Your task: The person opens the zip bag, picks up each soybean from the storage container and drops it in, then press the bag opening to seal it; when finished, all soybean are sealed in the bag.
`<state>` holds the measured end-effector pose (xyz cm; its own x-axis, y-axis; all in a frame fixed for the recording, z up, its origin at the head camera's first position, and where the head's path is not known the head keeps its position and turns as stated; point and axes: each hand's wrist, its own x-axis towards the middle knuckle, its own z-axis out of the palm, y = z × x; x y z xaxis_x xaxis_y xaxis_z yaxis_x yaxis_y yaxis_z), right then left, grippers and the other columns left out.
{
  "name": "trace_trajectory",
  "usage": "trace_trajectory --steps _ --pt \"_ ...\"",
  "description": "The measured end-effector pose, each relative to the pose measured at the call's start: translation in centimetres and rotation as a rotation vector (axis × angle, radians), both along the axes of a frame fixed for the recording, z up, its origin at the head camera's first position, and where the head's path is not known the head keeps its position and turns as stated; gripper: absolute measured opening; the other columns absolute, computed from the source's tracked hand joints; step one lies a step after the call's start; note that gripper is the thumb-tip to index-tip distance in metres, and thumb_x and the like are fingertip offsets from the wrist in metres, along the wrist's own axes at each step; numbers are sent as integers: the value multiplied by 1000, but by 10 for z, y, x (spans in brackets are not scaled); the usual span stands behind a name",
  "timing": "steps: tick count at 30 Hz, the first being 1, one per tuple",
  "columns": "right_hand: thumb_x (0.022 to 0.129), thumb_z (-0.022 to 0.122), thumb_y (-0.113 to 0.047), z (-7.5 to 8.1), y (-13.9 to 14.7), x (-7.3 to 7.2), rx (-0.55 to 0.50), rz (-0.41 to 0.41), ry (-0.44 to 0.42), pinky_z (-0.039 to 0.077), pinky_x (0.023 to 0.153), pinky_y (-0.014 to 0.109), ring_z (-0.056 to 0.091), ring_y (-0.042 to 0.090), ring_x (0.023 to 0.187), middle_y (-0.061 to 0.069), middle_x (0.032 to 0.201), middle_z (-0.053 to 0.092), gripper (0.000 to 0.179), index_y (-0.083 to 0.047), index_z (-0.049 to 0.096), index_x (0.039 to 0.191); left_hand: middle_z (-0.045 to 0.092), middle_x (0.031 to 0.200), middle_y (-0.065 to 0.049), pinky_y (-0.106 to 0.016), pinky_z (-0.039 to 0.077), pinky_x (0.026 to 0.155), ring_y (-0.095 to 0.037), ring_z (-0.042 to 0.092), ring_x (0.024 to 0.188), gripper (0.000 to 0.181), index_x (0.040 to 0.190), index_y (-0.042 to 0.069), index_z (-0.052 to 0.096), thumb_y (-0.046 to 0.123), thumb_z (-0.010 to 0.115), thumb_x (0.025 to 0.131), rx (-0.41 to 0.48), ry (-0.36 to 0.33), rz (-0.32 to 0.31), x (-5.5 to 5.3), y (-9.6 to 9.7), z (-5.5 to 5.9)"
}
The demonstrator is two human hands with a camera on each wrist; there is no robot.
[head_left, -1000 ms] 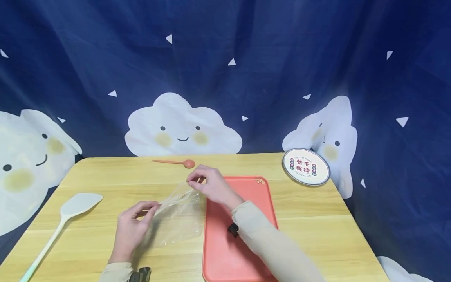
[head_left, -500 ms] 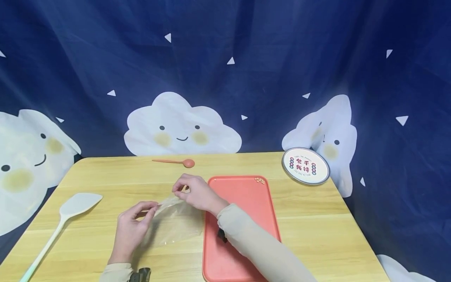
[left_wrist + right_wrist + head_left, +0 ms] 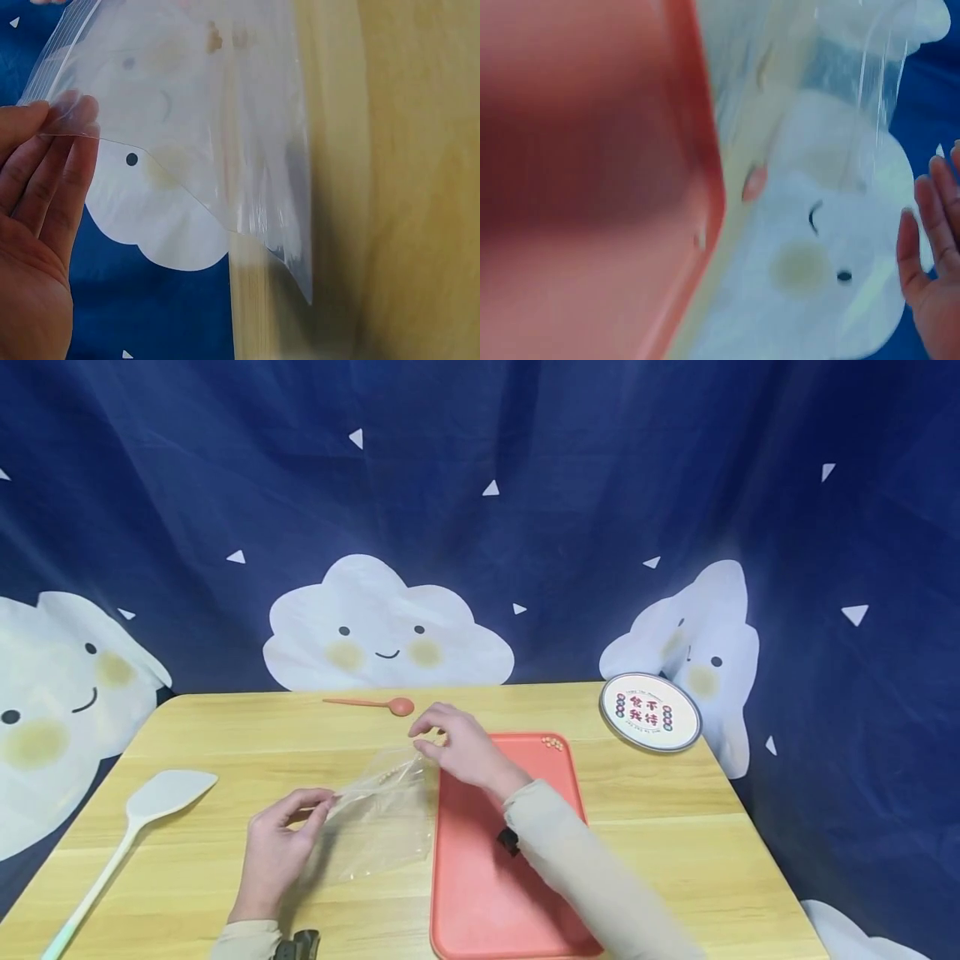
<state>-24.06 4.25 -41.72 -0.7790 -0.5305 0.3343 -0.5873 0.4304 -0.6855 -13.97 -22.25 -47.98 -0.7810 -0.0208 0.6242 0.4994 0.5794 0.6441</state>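
Observation:
A clear zip-top bag [image 3: 386, 827] stands tilted over the table, left of the red tray [image 3: 510, 893]. My left hand [image 3: 281, 847] pinches its left top corner between thumb and fingers. In the left wrist view the ridged zip strip [image 3: 75, 37] runs up from the fingertips, and a small brown patch [image 3: 215, 37] shows through the plastic. My right hand [image 3: 465, 752] is just past the bag's right top corner, above the tray's far left corner. Seen from the right wrist, its fingers [image 3: 930, 202] are extended and apart from the bag.
A small pile of pale kernels [image 3: 552, 744] lies in the tray's far right corner; one kernel [image 3: 699, 240] sits near another corner. A red spoon [image 3: 401, 707] lies at the back, an oval plate [image 3: 651, 712] at back right, a white spatula [image 3: 161, 797] at left.
My right hand slid left along the bag's top, then moved back right, off its right corner. The bag's top has spread out again. My left hand stayed in place.

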Motion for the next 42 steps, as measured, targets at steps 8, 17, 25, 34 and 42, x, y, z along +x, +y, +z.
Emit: trace_trajectory --steps 8,17,25,34,42 --pt "90 70 -8 2 72 -18 203 -150 19 51 89 34 60 17 98 -1 101 63 14 -8 69 104 73 86 -8 -11 54 69 -9 68 79 26 86 3 74 -19 74 73 16 27 -9 0 1 -2" --pt "86 71 -4 -13 137 -24 272 -221 10 54 80 40 62 21 89 1 95 64 11 -5 69 97 71 81 -17 -10 53 68 -20 68 73 26 83 -4 71 -26 69 69 29 41 5 9 14 13" --pt "84 73 -5 -30 160 -23 543 -239 49 54 79 39 61 23 84 2 87 62 12 -5 71 95 72 84 -12 -11 53 68 -21 68 73 23 85 0 73 -20 72 73 25 3 14 0 10 -2" --pt "82 72 -2 -43 166 -23 637 -206 73 55 76 39 62 23 83 2 85 59 11 -7 70 92 72 85 -13 -11 53 68 -12 68 76 27 85 0 73 -22 73 71 34 -3 13 1 7 -7" --pt "83 70 -1 -50 166 -26 702 -229 22 55 73 40 61 22 78 1 83 57 11 -11 67 86 73 87 -10 -11 53 69 -14 68 77 29 86 3 74 -21 74 71 33 -8 9 0 5 -8"
